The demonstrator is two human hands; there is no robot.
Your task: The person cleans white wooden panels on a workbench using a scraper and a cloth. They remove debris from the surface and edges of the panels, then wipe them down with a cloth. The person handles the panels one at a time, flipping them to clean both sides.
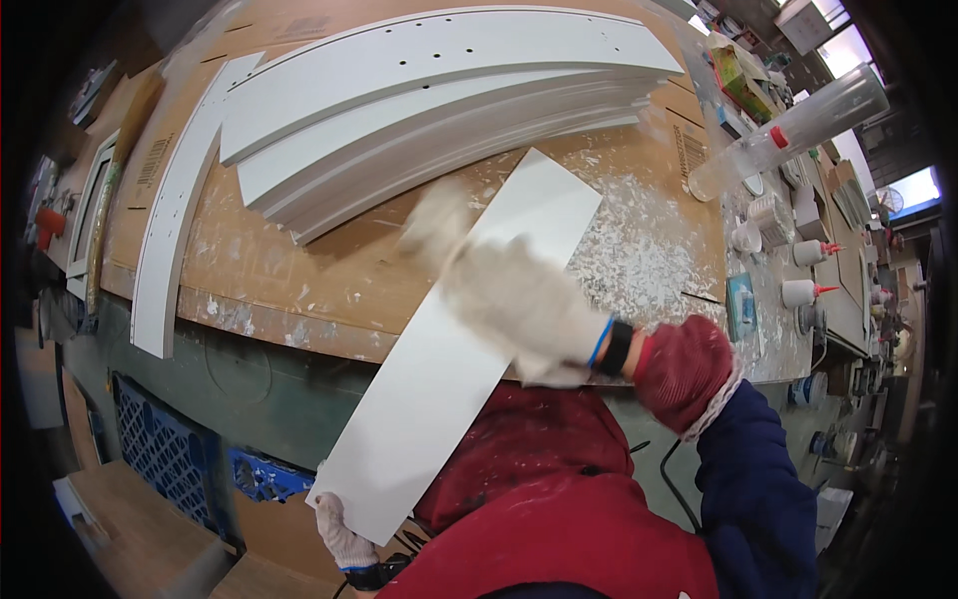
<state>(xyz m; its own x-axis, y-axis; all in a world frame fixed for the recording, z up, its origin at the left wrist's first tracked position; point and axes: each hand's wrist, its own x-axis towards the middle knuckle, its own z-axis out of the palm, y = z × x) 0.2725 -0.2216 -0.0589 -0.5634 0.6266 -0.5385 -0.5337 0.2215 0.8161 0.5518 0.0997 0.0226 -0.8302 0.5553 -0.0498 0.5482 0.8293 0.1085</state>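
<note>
A long white board (444, 384) slants from the worktop down toward my lap, its far end resting on the table. At its near lower corner my left hand (344, 534), in a knitted white glove, grips the edge; the fingers underneath are hidden. My right hand (524, 304), also gloved and smeared by motion, is over the board's upper half. From its fingers extends a pale, blurred cloth (439, 225) that reaches past the board's left edge. Beyond it lies a stack of curved white panels (439, 110), the top one dotted with small holes.
One narrow white strip (185, 200) overhangs the table's left front edge. White flakes cover the cardboard-topped table (649, 245). On the right stand a clear plastic tube (798, 130) and red-tipped bottles (803, 292). Blue plastic crates (165, 439) are below at left.
</note>
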